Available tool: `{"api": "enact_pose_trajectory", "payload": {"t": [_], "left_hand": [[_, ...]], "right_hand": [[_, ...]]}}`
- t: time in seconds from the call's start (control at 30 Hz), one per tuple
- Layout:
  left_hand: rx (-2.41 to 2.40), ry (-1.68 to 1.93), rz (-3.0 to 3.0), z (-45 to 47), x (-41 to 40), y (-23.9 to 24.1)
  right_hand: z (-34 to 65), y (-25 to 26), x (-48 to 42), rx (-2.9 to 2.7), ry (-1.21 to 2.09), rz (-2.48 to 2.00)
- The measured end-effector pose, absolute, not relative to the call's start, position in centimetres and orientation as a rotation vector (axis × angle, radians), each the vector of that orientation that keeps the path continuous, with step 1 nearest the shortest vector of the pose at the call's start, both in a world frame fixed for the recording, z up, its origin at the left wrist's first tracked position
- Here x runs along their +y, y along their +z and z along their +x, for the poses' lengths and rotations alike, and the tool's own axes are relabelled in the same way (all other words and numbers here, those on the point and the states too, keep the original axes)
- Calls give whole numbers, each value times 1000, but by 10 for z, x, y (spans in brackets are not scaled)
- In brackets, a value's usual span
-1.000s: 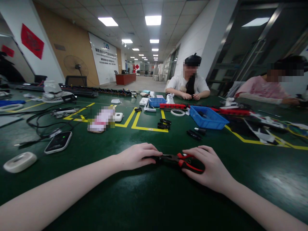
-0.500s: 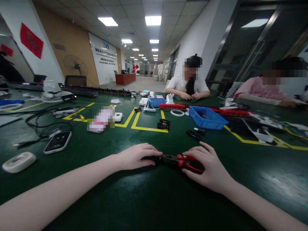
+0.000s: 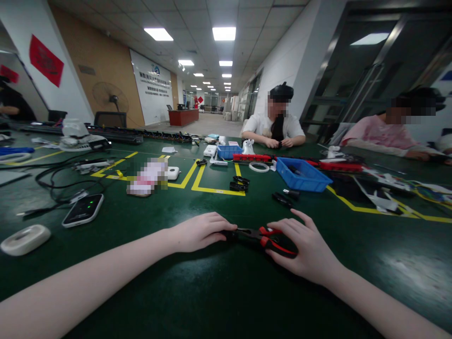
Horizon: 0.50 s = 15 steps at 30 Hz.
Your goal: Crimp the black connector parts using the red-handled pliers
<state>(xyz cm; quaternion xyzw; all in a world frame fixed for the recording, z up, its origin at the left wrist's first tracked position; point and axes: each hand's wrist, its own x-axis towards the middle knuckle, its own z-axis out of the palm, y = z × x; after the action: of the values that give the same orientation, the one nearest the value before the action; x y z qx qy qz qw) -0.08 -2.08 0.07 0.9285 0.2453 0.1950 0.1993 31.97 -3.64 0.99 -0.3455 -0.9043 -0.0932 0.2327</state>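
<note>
Over the green worktop (image 3: 212, 301), the left hand (image 3: 203, 230) pinches a small dark piece (image 3: 230, 235); the right hand (image 3: 303, 245) grips pliers (image 3: 271, 243), one finger (image 3: 304, 218) raised.

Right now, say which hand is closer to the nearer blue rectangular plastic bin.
Right: the right hand is on the bin's near side; the left hand is farther off, leftward.

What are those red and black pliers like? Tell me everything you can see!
The pliers have two handles, black and red, perhaps plastic or rubber, and a slim, dark nose that looks like metal. The right hand holds them by the handles, which stand apart. They lie nearly sideways in the picture, nose pointing left, at a small dark piece in the left hand. I can't tell whether the nose grips it, or whether the pliers touch the green table below.
</note>
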Motion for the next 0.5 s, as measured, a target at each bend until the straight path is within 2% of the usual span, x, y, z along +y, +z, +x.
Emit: {"api": "enact_pose_trajectory", "payload": {"t": [0.5], "left_hand": [[631, 591, 2650, 0, -20, 0]], "right_hand": [[321, 8, -36, -2498, -299, -919]]}}
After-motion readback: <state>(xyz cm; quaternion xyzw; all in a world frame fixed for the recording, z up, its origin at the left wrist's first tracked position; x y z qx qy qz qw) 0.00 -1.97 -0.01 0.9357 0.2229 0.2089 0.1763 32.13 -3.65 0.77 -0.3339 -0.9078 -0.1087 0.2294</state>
